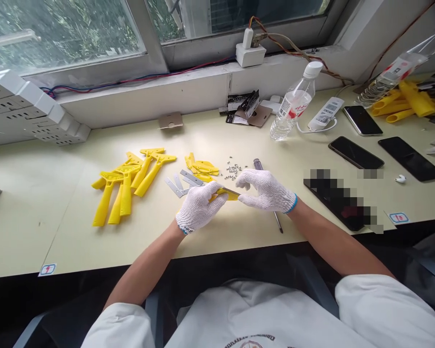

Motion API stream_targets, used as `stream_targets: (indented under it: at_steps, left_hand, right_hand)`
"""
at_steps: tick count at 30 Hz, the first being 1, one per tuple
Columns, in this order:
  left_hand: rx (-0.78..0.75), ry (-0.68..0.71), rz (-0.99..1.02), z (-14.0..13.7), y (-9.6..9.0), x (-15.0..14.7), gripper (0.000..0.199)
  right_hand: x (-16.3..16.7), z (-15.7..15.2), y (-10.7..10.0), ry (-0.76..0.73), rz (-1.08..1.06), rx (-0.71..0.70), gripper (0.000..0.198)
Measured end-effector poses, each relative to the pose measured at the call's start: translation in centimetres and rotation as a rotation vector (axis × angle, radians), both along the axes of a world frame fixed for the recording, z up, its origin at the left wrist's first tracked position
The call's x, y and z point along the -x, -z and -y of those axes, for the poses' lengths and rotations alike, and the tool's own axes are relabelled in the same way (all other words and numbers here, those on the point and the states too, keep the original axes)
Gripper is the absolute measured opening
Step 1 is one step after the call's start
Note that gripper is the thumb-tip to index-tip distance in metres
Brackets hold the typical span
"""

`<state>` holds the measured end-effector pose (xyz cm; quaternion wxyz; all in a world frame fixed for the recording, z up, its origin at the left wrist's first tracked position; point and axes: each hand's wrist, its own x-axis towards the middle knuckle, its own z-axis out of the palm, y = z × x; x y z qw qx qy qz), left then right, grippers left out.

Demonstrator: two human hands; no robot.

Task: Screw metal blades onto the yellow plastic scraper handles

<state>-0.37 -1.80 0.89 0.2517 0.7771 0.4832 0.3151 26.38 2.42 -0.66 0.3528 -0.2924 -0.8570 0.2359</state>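
Note:
In the middle of the table, my left hand (202,205), in a white knitted glove, is closed on a yellow plastic scraper piece (232,195) with a thin metal blade along it. My right hand (266,190), gloved too, is curved at the piece's right end, thumb and forefinger apart; the thumb appears to touch it. Beneath the right hand lies a screwdriver (257,165), its middle hidden. Loose metal blades (174,185) are spread beside the left hand. Just beyond are flat yellow plastic parts (202,167) and a scatter of small nuts or screws (233,169).
Several yellow scraper handles (126,186) are heaped to the left. A water bottle (292,104), a power strip (325,114) and phones (355,152) stand or lie to the right. Torn cardboard (252,112) rests by the wall. White boxes (32,108) are stacked at far left.

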Motion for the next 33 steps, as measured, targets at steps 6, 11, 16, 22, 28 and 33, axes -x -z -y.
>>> stream_targets:
  at_steps: [6, 11, 16, 22, 28, 33]
  left_hand:
    - [0.421, 0.043, 0.435, -0.3, -0.6, -0.1, 0.022]
    - [0.702, 0.106, 0.753, -0.9, 0.1, -0.4, 0.041]
    - [0.886, 0.167, 0.959, -1.0, 1.5, -0.8, 0.063]
    - [1.123, 0.253, 0.889, -0.7, 1.6, -1.0, 0.068]
    - [1.143, 0.36, 0.784, -0.1, 0.7, -1.2, 0.051]
    - [1.044, 0.222, 0.798, -0.3, 1.1, -1.2, 0.036]
  right_hand:
    - [0.7, 0.4, -1.0, -0.098, 0.124, 0.257, 0.02]
    - [0.8, 0.3, -1.5, -0.031, -0.043, 0.424, 0.023]
    - [0.3, -0.1, -1.1, -0.022, -0.173, 0.666, 0.027]
    - [0.2, -0.3, -0.6, -0.144, -0.326, 0.714, 0.026]
    - [0.3, -0.5, -0.6, -0.162, -0.121, 0.344, 0.023]
    - [-0.8, -1.8, -0.2, 0.284, 0.062, 0.072, 0.022]
